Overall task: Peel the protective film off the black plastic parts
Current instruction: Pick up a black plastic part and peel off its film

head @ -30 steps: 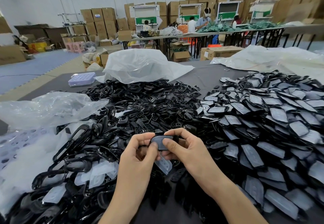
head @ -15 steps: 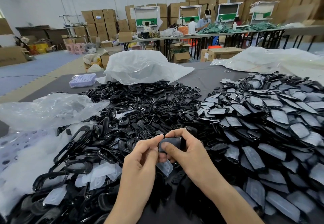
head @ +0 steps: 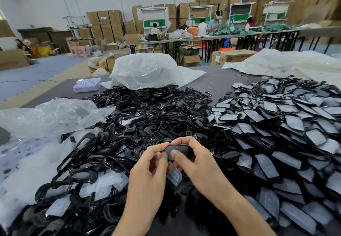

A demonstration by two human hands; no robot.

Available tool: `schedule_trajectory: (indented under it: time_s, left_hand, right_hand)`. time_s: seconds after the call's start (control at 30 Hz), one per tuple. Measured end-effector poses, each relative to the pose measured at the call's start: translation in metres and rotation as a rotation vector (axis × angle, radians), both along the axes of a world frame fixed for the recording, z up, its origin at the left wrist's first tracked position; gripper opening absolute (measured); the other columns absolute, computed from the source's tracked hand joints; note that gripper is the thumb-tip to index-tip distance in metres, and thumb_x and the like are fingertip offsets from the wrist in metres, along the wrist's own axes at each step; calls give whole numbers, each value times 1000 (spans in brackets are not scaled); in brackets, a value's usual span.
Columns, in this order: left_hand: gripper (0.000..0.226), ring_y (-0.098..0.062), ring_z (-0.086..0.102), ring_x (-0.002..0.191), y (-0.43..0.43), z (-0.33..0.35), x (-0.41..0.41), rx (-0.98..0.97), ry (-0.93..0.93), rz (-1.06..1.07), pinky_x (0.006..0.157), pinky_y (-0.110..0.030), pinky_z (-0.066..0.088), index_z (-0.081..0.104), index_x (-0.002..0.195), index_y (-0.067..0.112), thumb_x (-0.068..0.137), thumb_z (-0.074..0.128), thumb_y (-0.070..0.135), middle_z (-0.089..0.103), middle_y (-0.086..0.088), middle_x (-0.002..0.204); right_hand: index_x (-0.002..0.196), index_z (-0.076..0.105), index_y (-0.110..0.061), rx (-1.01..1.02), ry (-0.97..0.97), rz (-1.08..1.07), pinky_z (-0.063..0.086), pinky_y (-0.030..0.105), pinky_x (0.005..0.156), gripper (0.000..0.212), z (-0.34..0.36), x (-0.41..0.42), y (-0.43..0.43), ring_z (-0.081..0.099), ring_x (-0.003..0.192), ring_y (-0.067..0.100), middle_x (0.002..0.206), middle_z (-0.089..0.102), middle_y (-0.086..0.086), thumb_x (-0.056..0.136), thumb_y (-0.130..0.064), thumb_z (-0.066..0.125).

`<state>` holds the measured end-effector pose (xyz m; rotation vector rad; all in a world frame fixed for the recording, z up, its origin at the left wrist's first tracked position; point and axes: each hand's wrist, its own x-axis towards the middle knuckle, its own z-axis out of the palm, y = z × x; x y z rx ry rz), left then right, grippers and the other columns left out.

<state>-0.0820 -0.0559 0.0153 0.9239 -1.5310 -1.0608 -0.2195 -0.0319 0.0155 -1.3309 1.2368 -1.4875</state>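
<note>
Both hands hold one black plastic part (head: 178, 150) above the table's near middle. My right hand (head: 195, 160) grips it from the right, thumb pressed on its face. My left hand (head: 151, 163) pinches its left end with fingertips. A clear film piece (head: 174, 175) hangs below the part between my hands. A heap of film-covered black parts (head: 287, 128) fills the right side. Bare black frames and parts (head: 147, 113) lie piled in the middle and left.
Peeled film pieces (head: 105, 184) lie on the frames at the lower left. Crumpled clear bags (head: 49, 117) sit at left, a white bag (head: 147, 71) behind the pile, a lilac tray (head: 87, 85) at the far left. People work at distant tables.
My hands have drawn a little closer together around the part. My left fingertips have moved up onto its left end. The film still hangs below.
</note>
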Motion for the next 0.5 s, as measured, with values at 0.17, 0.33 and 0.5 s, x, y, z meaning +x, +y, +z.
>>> schedule_trajectory:
  time_s: [0.17, 0.33, 0.5]
  left_hand:
    - [32, -9, 70, 74, 4, 1, -2, 8, 28, -13, 64, -10, 50, 72, 99, 39, 98, 57, 11, 71, 4, 82]
    - [27, -11, 68, 65, 0, 2, -2, 1, 56, -10, 63, -13, 52, 73, 97, 31, 96, 60, 7, 69, 1, 71]
    - [23, -6, 63, 57, -3, 2, -2, -7, 98, 34, 59, -15, 53, 71, 96, 20, 95, 59, 1, 66, 5, 63]
  right_hand:
    - [97, 66, -42, 9, 26, -17, 56, 22, 72, 24, 1, -1, 0, 71, 76, 8, 93, 76, -4, 98, -18, 66]
    - [103, 69, -29, -7, -40, -22, 55, 19, 68, 18, 2, -2, 0, 71, 72, 10, 89, 77, -2, 97, -12, 65]
    - [107, 70, -16, 24, -252, 7, 58, 24, 72, 15, 0, -2, -3, 72, 76, 19, 87, 76, 9, 102, -12, 56]
